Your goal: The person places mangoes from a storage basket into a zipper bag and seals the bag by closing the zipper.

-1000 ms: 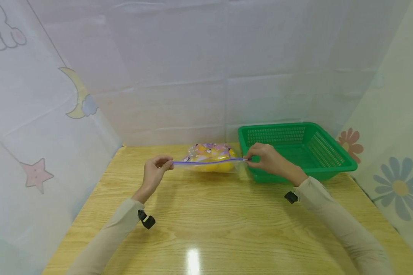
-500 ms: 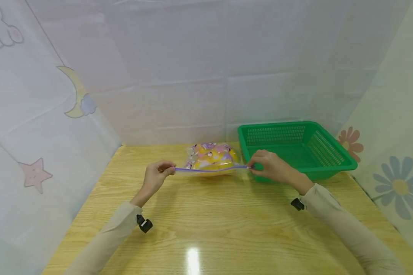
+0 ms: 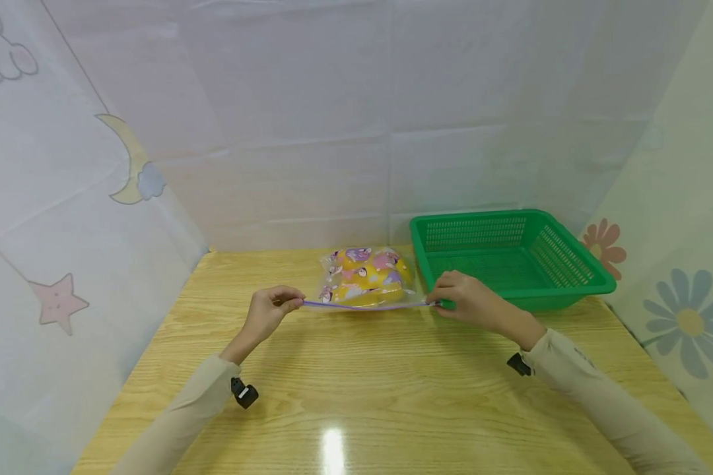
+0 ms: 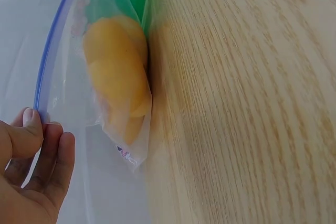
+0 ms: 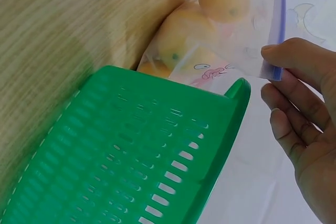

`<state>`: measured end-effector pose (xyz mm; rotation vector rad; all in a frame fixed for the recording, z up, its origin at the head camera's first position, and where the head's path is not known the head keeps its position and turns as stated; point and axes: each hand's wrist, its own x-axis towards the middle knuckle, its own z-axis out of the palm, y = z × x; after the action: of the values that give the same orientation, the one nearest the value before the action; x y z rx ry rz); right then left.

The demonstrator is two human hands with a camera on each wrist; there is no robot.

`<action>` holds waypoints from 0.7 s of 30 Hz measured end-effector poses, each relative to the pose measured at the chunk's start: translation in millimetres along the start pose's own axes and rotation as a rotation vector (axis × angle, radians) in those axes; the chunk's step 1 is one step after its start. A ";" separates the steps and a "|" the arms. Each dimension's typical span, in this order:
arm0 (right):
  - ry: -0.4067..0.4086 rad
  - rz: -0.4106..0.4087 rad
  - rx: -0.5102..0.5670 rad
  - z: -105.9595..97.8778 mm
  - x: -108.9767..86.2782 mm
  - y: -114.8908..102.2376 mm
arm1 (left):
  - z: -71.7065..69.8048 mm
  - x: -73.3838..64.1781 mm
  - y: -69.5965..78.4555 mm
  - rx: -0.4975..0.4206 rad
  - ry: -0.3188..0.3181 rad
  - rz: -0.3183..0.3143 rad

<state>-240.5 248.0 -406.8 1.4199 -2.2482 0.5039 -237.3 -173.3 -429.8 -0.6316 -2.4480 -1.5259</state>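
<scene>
A clear zip-lock bag (image 3: 365, 277) with a colourful print and a purple zip strip rests on the table, its opening edge towards the person. Inside it are several round orange-yellow fruits (image 4: 116, 61), seen through the plastic in both wrist views. My left hand (image 3: 269, 313) pinches the left end of the zip strip between thumb and fingers. At the strip's right end, my right hand (image 3: 472, 305) pinches the other corner, close beside the green basket. Between the two hands the strip stretches nearly straight. Whether the zip is fully sealed cannot be told.
A green plastic basket (image 3: 570, 290) with slotted walls stands at the back right, just beside the bag. The wooden table (image 3: 356, 389) ends at a pale cloth backdrop (image 3: 309, 132) behind and at both sides.
Both hands have lowered the zip edge and brought it towards the person, keeping hold of its ends. More of the bag's printed face now shows.
</scene>
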 end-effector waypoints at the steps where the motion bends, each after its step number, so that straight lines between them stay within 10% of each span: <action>1: -0.006 0.001 0.002 0.6 -0.8 -0.4 | -0.4 -0.3 -0.2 0.006 -0.003 0.005; 21: -0.089 -0.055 -0.063 12.2 -13.2 -19.2 | 0.8 -14.6 -0.6 0.049 -0.159 0.022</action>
<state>-220.0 243.8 -422.7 1.4951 -2.2655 0.3556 -224.4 -176.6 -436.0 -0.7970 -2.5757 -1.4544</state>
